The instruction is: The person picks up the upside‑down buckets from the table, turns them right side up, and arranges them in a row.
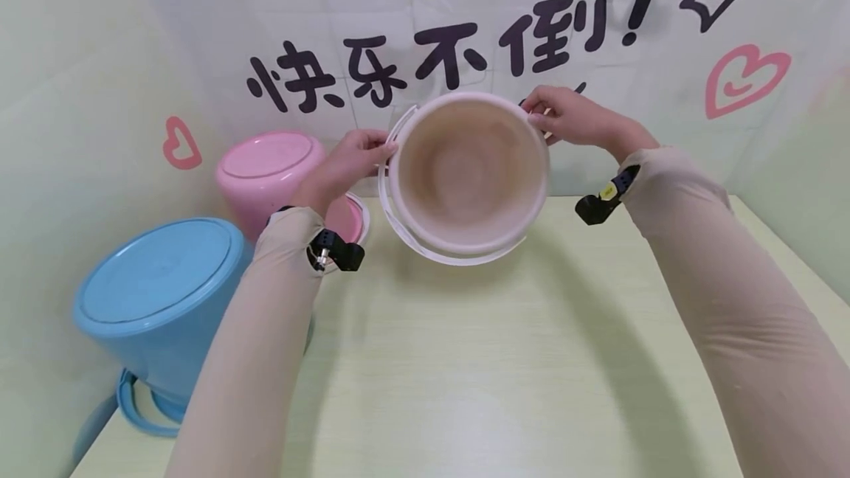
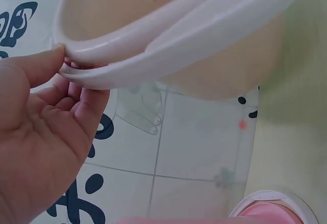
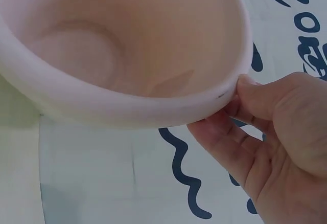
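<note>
Here's the pale bucket (image 1: 468,175), held up over the far part of the surface (image 1: 465,360), mouth tipped towards the wearer, nothing visible inside! Its white handle (image 1: 458,261) hangs round the left and lower rim. The left hand (image 1: 352,161) pinches the rim on one side, the right hand (image 1: 572,115) pinches it on the other: a two-handed hold, and I'd call this the positioning step. The next move, as I judge it, calls for both pinches staying firm and even, with that loose handle kept from snagging.

Now the left wrist view, and there's the detail the head view half hides: thumb on the rim, fingers tucked under the handle, both caught in one grip. Over to the right wrist: thumb on top, fingers beneath, bare rim, plus a small dark mark (image 3: 221,95) beside the thumb.

Only the head view gives us the upturned pink bucket (image 1: 272,168) and blue bucket (image 1: 166,301) in full company, standing off to the left.
</note>
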`<state>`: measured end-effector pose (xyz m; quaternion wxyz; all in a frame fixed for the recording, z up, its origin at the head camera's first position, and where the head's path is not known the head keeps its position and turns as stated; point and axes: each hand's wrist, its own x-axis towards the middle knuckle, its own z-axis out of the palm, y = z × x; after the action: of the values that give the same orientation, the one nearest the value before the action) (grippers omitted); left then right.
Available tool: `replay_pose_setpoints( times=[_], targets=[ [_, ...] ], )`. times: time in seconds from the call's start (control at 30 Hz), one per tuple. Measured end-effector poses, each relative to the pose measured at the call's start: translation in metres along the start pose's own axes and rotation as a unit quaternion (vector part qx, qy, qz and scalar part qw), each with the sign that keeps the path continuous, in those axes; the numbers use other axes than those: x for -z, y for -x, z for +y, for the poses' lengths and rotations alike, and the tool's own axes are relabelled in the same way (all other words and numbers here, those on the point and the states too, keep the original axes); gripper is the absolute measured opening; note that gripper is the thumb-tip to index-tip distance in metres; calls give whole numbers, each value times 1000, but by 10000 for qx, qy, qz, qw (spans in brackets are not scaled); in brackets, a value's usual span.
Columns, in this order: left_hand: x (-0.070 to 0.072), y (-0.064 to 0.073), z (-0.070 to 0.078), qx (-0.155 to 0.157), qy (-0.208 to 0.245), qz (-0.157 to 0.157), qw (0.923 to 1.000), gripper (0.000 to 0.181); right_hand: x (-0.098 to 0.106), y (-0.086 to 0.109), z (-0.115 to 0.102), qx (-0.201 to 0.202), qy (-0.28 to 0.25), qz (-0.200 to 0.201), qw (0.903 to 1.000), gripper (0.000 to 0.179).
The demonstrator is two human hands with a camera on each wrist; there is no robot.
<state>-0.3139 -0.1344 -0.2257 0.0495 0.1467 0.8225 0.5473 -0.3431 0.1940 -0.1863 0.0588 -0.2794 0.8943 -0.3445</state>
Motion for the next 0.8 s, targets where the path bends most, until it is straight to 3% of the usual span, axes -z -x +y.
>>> replay_pose_setpoints(
  times=[0.27, 0.6, 0.8],
  targets=[
    [5, -11, 2, 674, 514, -175, 9962, 34, 9, -10, 5, -512, -187, -507, 9972, 32],
    [9, -22, -8, 1144, 1074, -297, 9872, 37, 10, -25, 18, -671, -379, -838, 9935, 37],
    [8, -33, -9, 1299, 1207, -207, 9839, 37, 9, -29, 24, -757, -448, -758, 9932, 36]
  ],
)
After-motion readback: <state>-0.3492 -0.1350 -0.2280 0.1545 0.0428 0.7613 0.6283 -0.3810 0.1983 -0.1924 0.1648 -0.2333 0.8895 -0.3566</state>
